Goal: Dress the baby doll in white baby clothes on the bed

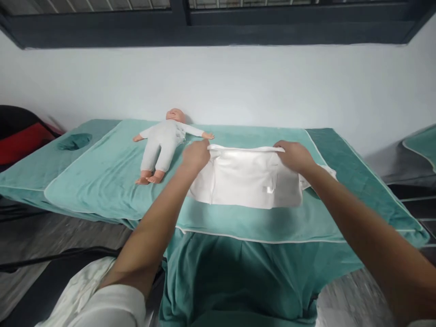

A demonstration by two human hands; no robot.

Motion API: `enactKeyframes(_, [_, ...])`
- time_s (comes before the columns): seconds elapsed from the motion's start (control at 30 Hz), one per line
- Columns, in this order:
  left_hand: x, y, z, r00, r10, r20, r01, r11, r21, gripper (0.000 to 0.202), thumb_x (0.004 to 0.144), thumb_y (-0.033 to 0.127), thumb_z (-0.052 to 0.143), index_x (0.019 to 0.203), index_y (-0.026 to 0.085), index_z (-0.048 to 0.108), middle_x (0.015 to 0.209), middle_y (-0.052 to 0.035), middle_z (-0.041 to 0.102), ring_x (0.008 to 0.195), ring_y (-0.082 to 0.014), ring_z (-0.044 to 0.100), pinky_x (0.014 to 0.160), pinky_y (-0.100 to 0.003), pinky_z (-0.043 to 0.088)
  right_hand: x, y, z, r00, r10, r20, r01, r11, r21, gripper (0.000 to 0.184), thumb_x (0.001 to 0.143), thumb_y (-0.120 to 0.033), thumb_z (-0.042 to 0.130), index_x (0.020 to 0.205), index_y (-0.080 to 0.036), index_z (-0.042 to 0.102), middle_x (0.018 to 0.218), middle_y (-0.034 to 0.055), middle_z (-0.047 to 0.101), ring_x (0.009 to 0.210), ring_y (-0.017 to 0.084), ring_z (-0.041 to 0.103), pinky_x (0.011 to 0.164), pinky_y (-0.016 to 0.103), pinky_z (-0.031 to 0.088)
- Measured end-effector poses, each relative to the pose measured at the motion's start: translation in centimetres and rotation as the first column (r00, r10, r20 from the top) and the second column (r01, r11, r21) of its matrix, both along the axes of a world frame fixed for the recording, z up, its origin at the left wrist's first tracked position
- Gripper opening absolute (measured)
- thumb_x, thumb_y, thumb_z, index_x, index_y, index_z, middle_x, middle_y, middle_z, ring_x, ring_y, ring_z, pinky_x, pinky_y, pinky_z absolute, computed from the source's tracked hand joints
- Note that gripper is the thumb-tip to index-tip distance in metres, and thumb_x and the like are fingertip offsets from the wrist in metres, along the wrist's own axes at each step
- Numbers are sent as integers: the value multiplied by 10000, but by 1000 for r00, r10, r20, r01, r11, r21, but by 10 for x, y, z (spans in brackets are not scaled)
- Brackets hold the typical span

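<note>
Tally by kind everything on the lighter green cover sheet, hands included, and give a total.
baby doll: 1
white garment: 1
hands: 2 (left hand and right hand, each gripping the garment's far edge)
Total: 4

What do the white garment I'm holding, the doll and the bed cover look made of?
White garment: thin matte cloth, likely cotton knit; it folds and creases. Doll: head and feet look like smooth moulded plastic or vinyl; its suit is pale cloth. Bed cover: teal fabric, possibly towelling, with white piping.
</note>
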State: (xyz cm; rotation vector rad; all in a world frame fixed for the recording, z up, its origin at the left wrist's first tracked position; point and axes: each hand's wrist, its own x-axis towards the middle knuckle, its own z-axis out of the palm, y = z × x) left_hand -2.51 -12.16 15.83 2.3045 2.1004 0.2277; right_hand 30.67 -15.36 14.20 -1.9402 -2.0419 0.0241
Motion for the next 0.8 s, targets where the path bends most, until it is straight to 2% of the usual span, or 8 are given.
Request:
enactKeyframes(0.07, [10,0,-27,1000,-8,5,7,994,105,412,938,120,406,1296,163,605,1250,-174,668,1131,-312,644,906,-401,522,-22,3,-30,997,28,69,-32,997,65,436,904,-132,448,1276,-104,671,1314,205,676,1210,349,612,1019,488,496])
enactKeyframes(0.13, [23,-5,-58,992,-122,-15,123,973,196,423,945,104,411,1329,148,583,1357,-174,607,1256,-310,565,1004,-410,493,-49,-1,-62,982,178,67,-182,981,63,450,908,-105,434,1304,-30,634,1420,249,594,1357,338,513,1149,473,412])
enactKeyframes(0.2, [36,-12,-86,947,-320,-23,320,937,139,413,959,83,385,1305,145,602,1364,-150,606,1291,-276,539,1085,-389,455,-73,-6,-92,947,322,-8,-322,947,-16,460,944,-130,421,1365,-91,602,1519,174,539,1445,280,439,1231,416,327])
enactKeyframes(0.27, [46,-16,-107,931,-365,20,365,931,13,408,961,62,368,1274,133,620,1317,-139,635,1235,-247,579,1075,-357,468,-89,-7,-114,961,274,-46,-277,960,-49,446,978,-196,419,1385,-111,578,1525,162,533,1436,278,450,1225,404,337])
enactKeyframes(0.33, [53,-15,-119,952,-302,44,304,951,-57,408,951,45,359,1259,94,623,1310,-166,634,1219,-263,593,1062,-372,480,-95,-1,-128,989,132,-65,-136,989,-60,457,989,-256,421,1380,-56,547,1508,231,519,1438,336,434,1217,465,331])
enactKeyframes(0.47, [59,-2,-123,990,-126,56,126,992,-11,417,967,89,359,1314,37,583,1397,-228,576,1300,-356,545,1099,-478,455,-90,18,-134,989,-121,-89,113,989,-91,479,981,-340,433,1334,-31,528,1476,277,504,1420,412,410,1203,570,283])
enactKeyframes(0.57, [63,8,-121,990,-3,139,8,999,-33,449,990,185,408,1397,32,520,1435,-235,556,1301,-348,560,1096,-451,471,-91,24,-130,970,-222,-99,212,971,-108,546,968,-363,448,1420,-57,461,1482,265,483,1418,426,394,1163,602,315])
enactKeyframes(0.8, [79,19,-134,976,19,218,-53,987,150,537,1015,190,313,1518,37,418,1540,-185,509,1435,-314,453,1238,-429,330,-99,27,-127,951,-246,-186,255,966,29,706,945,-316,490,1577,-95,266,1584,273,293,1456,405,343,1149,563,357])
